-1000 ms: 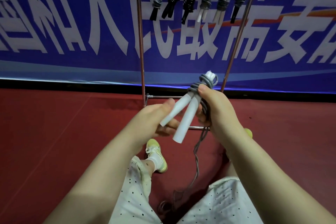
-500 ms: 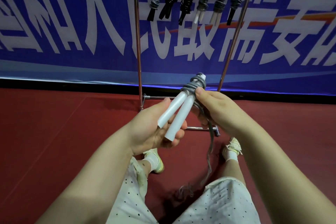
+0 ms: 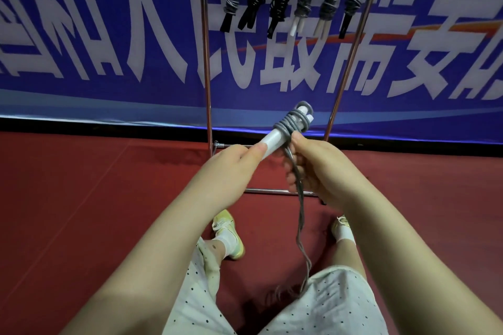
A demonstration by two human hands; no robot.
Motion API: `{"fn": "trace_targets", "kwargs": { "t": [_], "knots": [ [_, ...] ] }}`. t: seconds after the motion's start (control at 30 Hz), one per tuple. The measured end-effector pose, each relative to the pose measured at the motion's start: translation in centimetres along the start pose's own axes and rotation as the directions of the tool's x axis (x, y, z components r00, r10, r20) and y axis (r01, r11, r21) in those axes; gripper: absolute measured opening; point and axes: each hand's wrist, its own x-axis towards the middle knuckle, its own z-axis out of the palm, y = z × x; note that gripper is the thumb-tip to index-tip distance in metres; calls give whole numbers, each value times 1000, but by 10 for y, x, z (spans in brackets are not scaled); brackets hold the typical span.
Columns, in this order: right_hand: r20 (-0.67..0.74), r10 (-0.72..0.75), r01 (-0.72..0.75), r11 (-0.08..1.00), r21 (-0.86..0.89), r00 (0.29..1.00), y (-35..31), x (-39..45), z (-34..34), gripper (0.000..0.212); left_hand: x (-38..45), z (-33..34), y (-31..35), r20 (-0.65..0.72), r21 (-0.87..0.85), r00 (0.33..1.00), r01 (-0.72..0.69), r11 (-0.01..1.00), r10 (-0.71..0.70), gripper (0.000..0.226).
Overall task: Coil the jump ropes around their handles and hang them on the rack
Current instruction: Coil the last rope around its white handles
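jump rope (image 3: pixel 292 124) | grey cord coiled round white handles | tail hanging

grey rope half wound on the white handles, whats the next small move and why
Probably one more wrap: the right hand carries the grey rope around the white handles held by the left hand, since slack hangs to the floor.

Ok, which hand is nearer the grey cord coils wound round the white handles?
Right. The right hand has its thumb touching the grey cord coils; the left hand grips the white handles lower down, below the coils.
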Motion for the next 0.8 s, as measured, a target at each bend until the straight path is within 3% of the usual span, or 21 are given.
{"fn": "trace_targets", "kwargs": {
  "t": [0.1,0.2,0.27,0.33,0.43,0.53,0.63,0.7,0.8],
  "knots": [
    [-33,7,-8,1000,-29,999,1,2,1,44,-2,0,3,-46,73,998,-41,996,45,35],
    [-80,-84,78,994,-79,993,1,5,2,45,-3,-1,3,-44,65,996,-79,995,82,28],
    [-76,-150,147,988,-50,986,-1,5,3,43,-4,-3,2,17,-26,997,-77,997,78,28],
    [-73,-169,170,985,8,983,-2,4,4,37,-3,-7,0,128,-258,988,-54,965,89,27],
    [-91,-143,156,976,151,986,-5,2,7,25,-6,-10,-3,382,-618,919,179,765,93,53],
    [-88,-148,168,940,298,985,-7,1,10,21,-5,-6,-7,595,-698,782,387,602,186,77],
    [-8,-223,212,919,333,975,-6,-1,11,25,-7,4,-8,653,-726,703,473,500,282,84],
    [67,-255,220,918,330,965,-6,-3,11,24,-10,8,-6,650,-745,695,506,434,307,82],
    [164,-218,186,964,191,962,0,0,3,41,-9,7,-5,608,-783,749,514,349,262,75]
  ]
}}
